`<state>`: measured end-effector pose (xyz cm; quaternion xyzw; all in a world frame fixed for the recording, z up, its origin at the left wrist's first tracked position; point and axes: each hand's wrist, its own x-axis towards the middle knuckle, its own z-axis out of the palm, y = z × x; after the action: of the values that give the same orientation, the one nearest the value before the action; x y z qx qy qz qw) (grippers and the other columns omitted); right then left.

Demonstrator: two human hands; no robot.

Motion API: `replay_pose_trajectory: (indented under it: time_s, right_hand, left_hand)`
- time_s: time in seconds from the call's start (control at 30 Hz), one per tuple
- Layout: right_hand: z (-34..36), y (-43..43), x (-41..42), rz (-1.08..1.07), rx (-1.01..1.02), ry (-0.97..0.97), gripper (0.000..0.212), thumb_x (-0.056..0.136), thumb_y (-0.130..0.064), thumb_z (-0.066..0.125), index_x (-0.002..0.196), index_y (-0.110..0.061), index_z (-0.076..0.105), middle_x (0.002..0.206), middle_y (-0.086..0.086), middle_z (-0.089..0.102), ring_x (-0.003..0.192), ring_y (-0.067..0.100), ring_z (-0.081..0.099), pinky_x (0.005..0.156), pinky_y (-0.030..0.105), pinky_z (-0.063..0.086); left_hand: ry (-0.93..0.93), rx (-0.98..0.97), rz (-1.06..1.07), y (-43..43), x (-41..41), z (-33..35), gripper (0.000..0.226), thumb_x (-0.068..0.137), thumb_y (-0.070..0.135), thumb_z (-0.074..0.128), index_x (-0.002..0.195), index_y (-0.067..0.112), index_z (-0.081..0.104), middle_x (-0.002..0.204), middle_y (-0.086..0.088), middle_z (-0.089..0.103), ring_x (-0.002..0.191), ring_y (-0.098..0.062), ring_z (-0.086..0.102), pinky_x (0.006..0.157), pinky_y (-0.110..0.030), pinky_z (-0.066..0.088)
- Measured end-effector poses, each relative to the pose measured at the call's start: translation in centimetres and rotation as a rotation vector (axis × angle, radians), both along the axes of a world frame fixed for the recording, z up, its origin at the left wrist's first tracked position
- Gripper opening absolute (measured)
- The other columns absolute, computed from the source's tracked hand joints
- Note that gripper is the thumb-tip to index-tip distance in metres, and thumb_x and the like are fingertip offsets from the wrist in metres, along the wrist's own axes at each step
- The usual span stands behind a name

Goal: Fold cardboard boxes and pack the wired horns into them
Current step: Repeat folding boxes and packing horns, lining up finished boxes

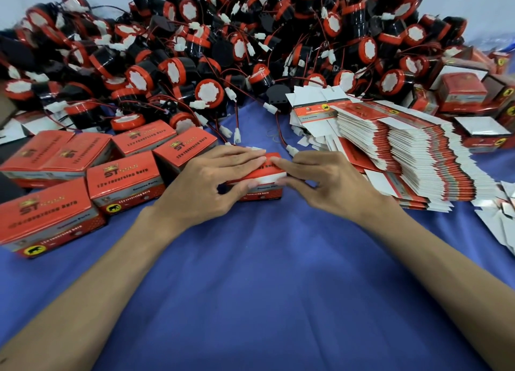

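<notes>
Head view. Red box sits on the blue cloth, centre of the work area, a white flap showing along its top front edge.

Left hand: fingers laid flat over the lid, thumb against the front face, so the box is pinched between them.

Right hand: index tip on the lid, thumb on the white flap, pinching that end; the other fingers are curled beside the box.

Closed boxes are clustered left of the box. Flat cartons are stacked to its right. Wired horns are heaped behind it, loose connector leads trailing almost to its back edge.
</notes>
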<state>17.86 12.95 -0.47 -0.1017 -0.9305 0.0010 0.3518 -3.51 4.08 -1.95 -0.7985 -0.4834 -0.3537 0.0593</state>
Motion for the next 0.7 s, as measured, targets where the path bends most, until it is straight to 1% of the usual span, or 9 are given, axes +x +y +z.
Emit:
replay_pose_trajectory:
  time_s: [0.07,0.17,0.23,0.27,0.3,0.37,0.5,0.6,0.7]
  right_hand:
    - [-0.2,-0.1,-0.3,0.025,-0.074,0.047,0.027,0.082,-0.005,0.073,0.108,0.004,0.070,0.060,0.010,0.053,0.053,0.015,0.038,0.051,0.025,0.037]
    - [-0.7,-0.4,-0.8,0.031,-0.315,0.176,0.026,0.081,-0.001,0.072,0.106,0.005,0.069,0.059,0.013,0.057,0.050,0.024,0.047,0.053,0.026,0.041]
    - [-1.1,-0.7,-1.0,0.021,-0.512,0.253,0.024,0.083,-0.002,0.070,0.106,0.005,0.069,0.065,0.016,0.063,0.055,0.028,0.054,0.056,0.033,0.045]
    - [-1.2,-0.8,-1.1,0.016,-0.541,0.272,0.024,0.083,-0.003,0.070,0.106,0.004,0.069,0.067,0.017,0.065,0.057,0.029,0.056,0.057,0.035,0.046]
    - [-1.4,-0.9,-1.3,0.011,-0.515,0.283,0.023,0.083,-0.002,0.070,0.105,0.004,0.069,0.068,0.017,0.065,0.057,0.030,0.057,0.057,0.036,0.046]
    - [-1.4,-0.9,-1.6,0.009,-0.385,0.282,0.022,0.081,-0.001,0.072,0.102,0.005,0.071,0.065,0.015,0.066,0.053,0.029,0.057,0.055,0.034,0.047]
    - [-1.4,-0.7,-1.6,0.035,-0.168,0.236,0.021,0.079,0.000,0.074,0.099,0.003,0.073,0.061,0.010,0.063,0.048,0.024,0.054,0.048,0.033,0.047]
    - [-1.3,-0.4,-1.5,0.062,-0.173,0.198,0.022,0.082,-0.007,0.072,0.103,0.001,0.072,0.060,0.007,0.063,0.047,0.019,0.050,0.047,0.033,0.046]
    - [-1.1,-0.4,-1.1,0.088,-0.204,0.121,0.028,0.087,-0.016,0.069,0.109,0.000,0.069,0.060,0.007,0.061,0.047,0.020,0.047,0.047,0.034,0.046]
  left_hand:
    - [0.005,-0.004,-0.005,0.1,-0.1,-0.2,0.040,0.096,0.030,0.057,0.127,0.006,0.061,0.132,-0.001,0.060,0.124,-0.018,0.054,0.107,-0.035,0.042]
    - [-0.007,-0.029,0.001,0.2,0.0,-0.3,0.040,0.096,0.030,0.056,0.129,0.008,0.060,0.134,0.000,0.058,0.126,-0.019,0.053,0.109,-0.035,0.039]
    - [0.003,-0.060,0.005,0.2,0.2,-0.3,0.044,0.095,0.033,0.055,0.131,0.008,0.058,0.137,0.000,0.056,0.128,-0.019,0.051,0.111,-0.035,0.036]
    - [0.011,-0.084,0.006,0.3,0.3,-0.3,0.047,0.095,0.036,0.054,0.133,0.009,0.056,0.139,0.001,0.053,0.129,-0.019,0.050,0.113,-0.033,0.034]
    - [0.018,-0.103,0.009,0.3,0.3,-0.4,0.051,0.094,0.039,0.054,0.136,0.010,0.054,0.140,0.002,0.052,0.130,-0.018,0.048,0.114,-0.032,0.032]
    - [0.021,-0.113,0.014,0.4,0.3,-0.4,0.054,0.093,0.041,0.054,0.137,0.011,0.052,0.141,0.003,0.049,0.130,-0.018,0.048,0.114,-0.030,0.031]
    - [0.017,-0.096,0.022,0.2,0.6,-0.3,0.049,0.095,0.036,0.052,0.135,0.007,0.054,0.139,0.000,0.053,0.129,-0.022,0.051,0.111,-0.037,0.036]
    - [0.002,-0.098,0.038,0.2,0.7,-0.3,0.047,0.096,0.034,0.051,0.132,0.006,0.057,0.138,-0.001,0.055,0.128,-0.021,0.051,0.111,-0.038,0.037]
    - [-0.019,-0.091,0.047,0.2,0.7,-0.3,0.044,0.095,0.032,0.054,0.130,0.006,0.060,0.136,-0.003,0.057,0.128,-0.021,0.052,0.111,-0.037,0.038]
